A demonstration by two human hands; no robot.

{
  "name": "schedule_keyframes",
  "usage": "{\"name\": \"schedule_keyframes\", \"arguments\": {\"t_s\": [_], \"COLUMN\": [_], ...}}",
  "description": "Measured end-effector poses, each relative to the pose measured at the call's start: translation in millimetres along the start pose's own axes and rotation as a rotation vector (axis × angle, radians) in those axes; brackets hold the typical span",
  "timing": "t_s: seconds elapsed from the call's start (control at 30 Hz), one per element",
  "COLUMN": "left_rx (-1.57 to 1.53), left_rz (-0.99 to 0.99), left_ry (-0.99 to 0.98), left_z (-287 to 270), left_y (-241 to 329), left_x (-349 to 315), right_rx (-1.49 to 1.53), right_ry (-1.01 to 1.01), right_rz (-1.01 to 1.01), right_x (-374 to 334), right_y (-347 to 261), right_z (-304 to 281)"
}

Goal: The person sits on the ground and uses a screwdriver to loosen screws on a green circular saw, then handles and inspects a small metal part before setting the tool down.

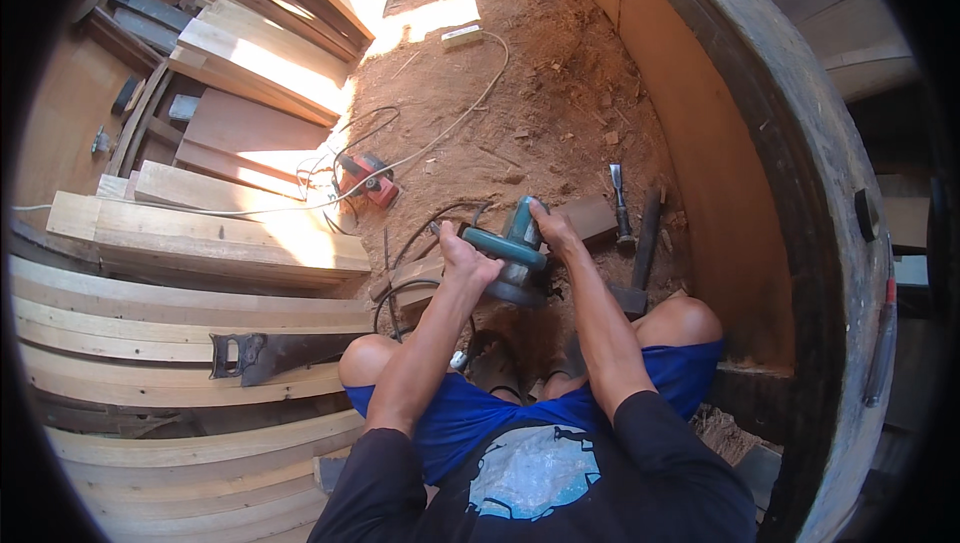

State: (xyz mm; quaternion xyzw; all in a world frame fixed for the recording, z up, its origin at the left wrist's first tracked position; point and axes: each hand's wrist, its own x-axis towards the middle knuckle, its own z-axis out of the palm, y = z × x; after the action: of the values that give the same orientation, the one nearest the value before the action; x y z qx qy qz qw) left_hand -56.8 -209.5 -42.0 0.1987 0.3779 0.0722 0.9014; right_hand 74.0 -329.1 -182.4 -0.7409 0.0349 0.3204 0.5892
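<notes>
Shirt (640, 473): dark, nearest.
Power tool (508, 245): centre, near wood block (587, 220).
Left hand (468, 259): curled round its left end.
Right hand (556, 227): clasping far end.
Progress: tool gripped; finished and remaining work undetermined.

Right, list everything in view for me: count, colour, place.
Teal power tool: one, teal and grey, centre
Red power tool: one, red and black, ahead-left
Planks: many, pale, stacked left
Handsaw: one, dark, on left planks
Power strip: one, white, far ahead
Pale cord: one, white, from power strip to left planks
Black cord: count unclear, black, left of teal power tool
Chisel: one, silver and dark, ahead-right
Wood block: one, brown, left of chisel
Hammer: one, dark, right of chisel
Panelled side: one, brown, right
Slim tool: one, red and dark, far right
Shorts: one pair, blue, lower centre
Shirt: one, black, lower edge
Left fingers: one set, bare, on teal power tool
Right fingers: one set, bare, on teal power tool
</notes>
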Motion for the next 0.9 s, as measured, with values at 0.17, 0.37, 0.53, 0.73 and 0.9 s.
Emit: {"name": "schedule_keyframes", "arguments": {"t_s": [0.17,0.37,0.53,0.73,0.9], "left_rx": [-0.009,-0.066,-0.048,0.081,0.361], "left_rz": [-0.049,-0.069,0.057,0.196,0.199], "left_ry": [0.039,0.139,0.302,0.139,0.016], "left_z": [-23,-70,-90,-72,-29], "left_y": [0,-22,-50,-66,-85], "left_x": [16,47,30,-8,-29], "right_rx": [0.05,-0.099,-0.519,-0.907,-0.296], "right_ry": [-0.069,-0.069,0.355,-0.025,-0.241], "right_rz": [0.027,0.042,-0.364,-0.354,-0.074], "right_x": [-1,1,-27,-32,58], "right_y": [16,17,-51,-85,-29], "right_z": [9,3,15,52,25]}}
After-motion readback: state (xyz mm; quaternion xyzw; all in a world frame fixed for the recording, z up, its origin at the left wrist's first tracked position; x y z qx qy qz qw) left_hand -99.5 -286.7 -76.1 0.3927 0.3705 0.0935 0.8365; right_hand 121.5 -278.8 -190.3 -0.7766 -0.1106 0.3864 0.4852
